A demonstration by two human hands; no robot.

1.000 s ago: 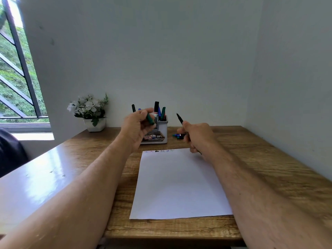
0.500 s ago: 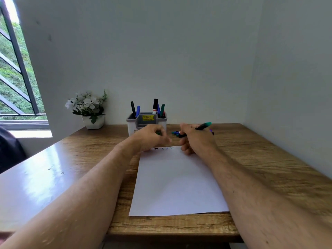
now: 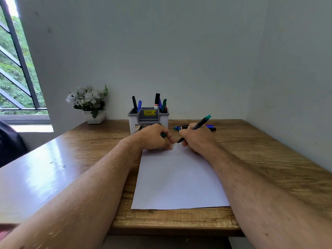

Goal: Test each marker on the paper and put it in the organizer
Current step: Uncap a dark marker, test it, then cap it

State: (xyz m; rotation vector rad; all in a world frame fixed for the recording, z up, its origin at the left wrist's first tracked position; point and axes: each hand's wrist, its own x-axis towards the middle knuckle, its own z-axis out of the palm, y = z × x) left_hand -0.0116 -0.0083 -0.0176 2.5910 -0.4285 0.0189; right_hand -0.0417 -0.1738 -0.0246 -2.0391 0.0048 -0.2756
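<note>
My right hand [image 3: 196,139] grips a black marker with a teal end [image 3: 201,122], its tip resting on the top edge of the white paper [image 3: 177,180]. My left hand [image 3: 154,138] rests on the paper's top left corner, fingers closed around a green cap [image 3: 163,135]. Small scribbles show between the two hands. Behind the hands stands the grey organizer [image 3: 148,117] with several markers upright in it. Loose markers [image 3: 209,127] lie on the desk to its right.
A white pot of flowers [image 3: 89,105] stands at the back left of the wooden desk [image 3: 260,159]. Walls close off the back and right side. A window is at the left.
Both hands came down from in front of the organizer to the paper's top edge. The marker in my right hand swung tip-down onto the paper.
</note>
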